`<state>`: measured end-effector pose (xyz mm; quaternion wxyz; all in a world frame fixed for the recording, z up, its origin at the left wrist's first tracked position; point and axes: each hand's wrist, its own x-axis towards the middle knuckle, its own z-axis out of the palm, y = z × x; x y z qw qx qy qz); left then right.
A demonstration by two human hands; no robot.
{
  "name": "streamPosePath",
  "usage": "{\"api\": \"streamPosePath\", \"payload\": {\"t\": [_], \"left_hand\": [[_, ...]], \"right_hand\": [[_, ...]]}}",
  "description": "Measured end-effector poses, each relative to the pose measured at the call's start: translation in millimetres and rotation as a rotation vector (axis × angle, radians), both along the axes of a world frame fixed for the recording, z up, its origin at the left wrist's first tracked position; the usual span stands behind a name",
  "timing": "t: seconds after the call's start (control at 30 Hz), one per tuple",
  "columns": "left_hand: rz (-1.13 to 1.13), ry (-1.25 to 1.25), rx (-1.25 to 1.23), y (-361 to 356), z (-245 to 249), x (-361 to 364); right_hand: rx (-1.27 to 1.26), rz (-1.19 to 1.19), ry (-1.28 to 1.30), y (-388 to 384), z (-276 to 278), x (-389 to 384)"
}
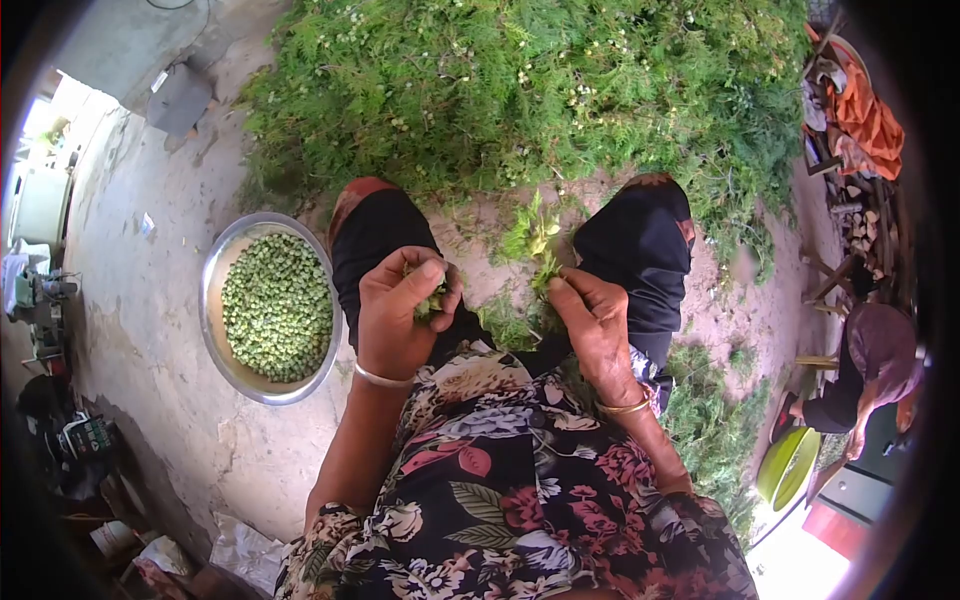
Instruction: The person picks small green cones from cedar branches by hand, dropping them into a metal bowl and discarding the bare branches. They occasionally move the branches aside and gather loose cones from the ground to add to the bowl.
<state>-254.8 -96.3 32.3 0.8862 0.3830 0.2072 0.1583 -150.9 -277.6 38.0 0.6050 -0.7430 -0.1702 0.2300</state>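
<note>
In front of my lap, my left hand (pixel 400 310) is curled round a small clump of green pieces (pixel 432 300); its fingers hide whether these are cones or leaves. My right hand (pixel 598 320) pinches a green conifer sprig (pixel 547 272) between thumb and forefinger, a short way to the right of the left hand. Just beyond, a loose yellow-green sprig (pixel 532 228) lies between my knees. To my left, a metal basin (pixel 211 335) on the floor holds a heap of small green cones (pixel 277 305).
A large pile of cut conifer branches (pixel 500 90) covers the ground ahead. More greenery (pixel 705 400) lies by my right leg. At the right, another person (pixel 880 350) bends near a yellow-green tub (pixel 788 468). Orange cloth (pixel 868 115) and firewood (pixel 862 215) line the right edge.
</note>
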Motion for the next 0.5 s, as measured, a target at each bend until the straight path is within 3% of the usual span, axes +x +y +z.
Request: {"api": "streamPosePath", "payload": {"t": [0.03, 0.1, 0.13, 0.2, 0.27, 0.33, 0.4, 0.5], "left_hand": [[0.0, 0.001, -0.002, -2.9, 7.4, -0.1], [0.003, 0.003, 0.308, -8.4, 24.2, -0.8], [0.003, 0.004, 0.307, -13.2, 34.7, -1.3], [0.07, 0.17, 0.811, -23.7, 50.3, -0.2], [0.122, 0.098, 0.959, -29.0, 44.3, 5.0], [0.182, 0.065, 1.269, -32.0, 31.9, 13.9], [0.194, 0.075, 1.312, -34.1, 16.3, 20.2], [0.203, 0.133, 1.327, -36.2, -1.9, 26.0]], "right_hand": [[0.002, -0.018, -0.046, 1.3, -2.5, -1.4], [0.003, -0.036, -0.091, 1.7, -4.1, -2.6], [-0.029, -0.011, -0.11, 1.4, -3.9, -3.0], [-0.06, 0.014, -0.128, 2.0, -4.7, -5.0], [-0.084, -0.033, -0.167, 4.3, -7.2, -9.8], [-0.119, -0.04, -0.183, 6.4, -4.2, -13.0], [-0.156, -0.049, -0.199, 7.7, -4.9, -15.1], [-0.191, -0.015, -0.43, 6.7, -8.7, -17.1]]}}
